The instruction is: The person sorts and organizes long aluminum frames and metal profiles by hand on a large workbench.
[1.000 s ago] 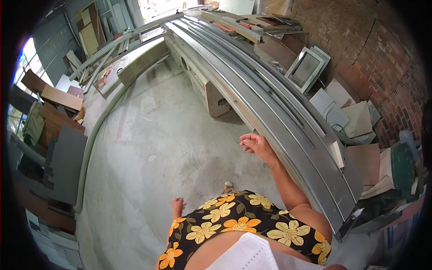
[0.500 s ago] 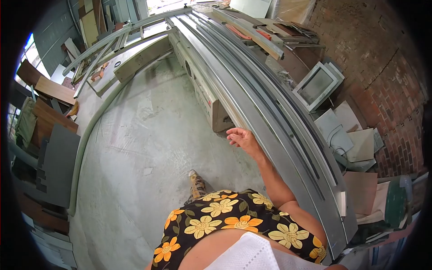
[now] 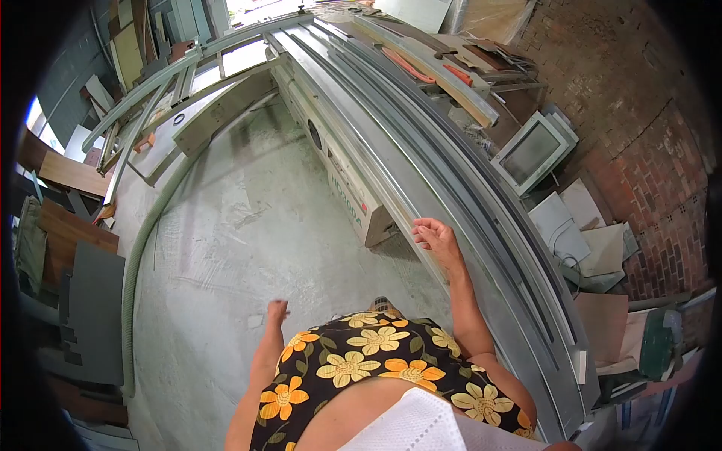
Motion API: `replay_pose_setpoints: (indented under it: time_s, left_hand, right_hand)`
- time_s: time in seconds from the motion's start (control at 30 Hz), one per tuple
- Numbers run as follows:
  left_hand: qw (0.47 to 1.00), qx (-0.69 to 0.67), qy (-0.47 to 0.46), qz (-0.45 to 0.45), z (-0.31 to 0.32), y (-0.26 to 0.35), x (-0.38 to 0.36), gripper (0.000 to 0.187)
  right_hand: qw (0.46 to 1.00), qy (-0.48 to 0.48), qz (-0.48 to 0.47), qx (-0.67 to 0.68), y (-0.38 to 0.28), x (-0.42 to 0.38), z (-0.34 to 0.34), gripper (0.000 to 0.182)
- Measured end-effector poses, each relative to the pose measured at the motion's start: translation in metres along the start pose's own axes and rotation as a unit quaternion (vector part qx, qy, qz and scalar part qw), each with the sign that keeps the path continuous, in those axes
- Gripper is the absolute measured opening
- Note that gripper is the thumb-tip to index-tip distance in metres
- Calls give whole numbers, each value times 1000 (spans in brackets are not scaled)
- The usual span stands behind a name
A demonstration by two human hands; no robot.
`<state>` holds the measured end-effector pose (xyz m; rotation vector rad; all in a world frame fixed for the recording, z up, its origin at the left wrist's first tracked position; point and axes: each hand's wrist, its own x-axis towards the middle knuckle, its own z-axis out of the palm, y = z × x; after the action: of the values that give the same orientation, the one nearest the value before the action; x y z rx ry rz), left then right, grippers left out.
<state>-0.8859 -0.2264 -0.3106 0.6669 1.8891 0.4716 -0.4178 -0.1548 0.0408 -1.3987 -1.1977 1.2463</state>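
Observation:
My right hand [image 3: 438, 239] is over the near edge of a long metal sliding table [image 3: 391, 154], part of what looks like a panel saw. Its fingers are loosely bent and apart, with nothing in them. Low over the concrete floor, my left hand [image 3: 277, 310] hangs in front of my body, fingers curled in and no object showing. Beneath the sliding table runs the machine's pale base [image 3: 353, 192], with green lettering on its side.
A metal side frame [image 3: 150, 98] juts left from the machine's far end. A ribbed hose [image 3: 139, 263] curves along the floor [image 3: 226, 225]. Boards [image 3: 94, 301] lean at left. Right, by the brick wall [image 3: 639, 158], are a framed panel [image 3: 530, 154] and a green container [image 3: 662, 346].
My view has moved forward along the machine. My left hand has come into sight, and my right hand now appears farther right, over the table's edge.

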Motion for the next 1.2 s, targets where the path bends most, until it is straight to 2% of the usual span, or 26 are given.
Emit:
replay_pose_setpoints:
  time_s: [0.03,0.1,0.17,0.3,0.4,0.5,0.53,0.63,0.67,0.77,0.93,1.1,1.2]
  left_hand:
    - [1000,0,-11,9,3,36,5,30]
    - [995,-91,-6,34,20,85,12,28]
    - [990,-132,-46,27,36,125,17,30]
    - [982,-143,-121,8,64,173,36,34]
    - [985,-143,-100,0,70,202,52,33]
    - [983,-169,-72,22,69,235,74,32]
    - [981,-180,-63,30,69,247,76,31]
    - [967,-245,-27,59,72,286,72,28]
    - [967,-246,-25,65,75,302,67,29]
    - [963,-249,-27,94,83,348,57,30]
    - [957,-232,-71,158,106,423,53,26]
    - [945,-205,-133,220,129,500,60,24]
    - [931,-207,-157,256,136,541,66,22]
  right_hand:
    - [1000,12,1,0,0,10,-5,27]
    - [999,43,4,-12,-2,30,-17,26]
    - [996,80,5,-38,-5,54,-34,25]
    - [983,148,-40,-99,2,112,-79,25]
    - [964,188,-92,-161,17,156,-106,28]
    - [928,229,-81,-281,28,188,-118,30]
    - [925,214,-50,-309,28,196,-120,34]
    - [886,208,-48,-412,34,210,-118,38]
    - [895,199,-19,-398,35,213,-118,39]
    - [876,198,-37,-438,47,217,-116,39]
    - [875,209,-15,-436,46,218,-119,39]
    - [884,266,34,-383,38,232,-126,37]
    - [866,317,20,-386,32,246,-139,33]
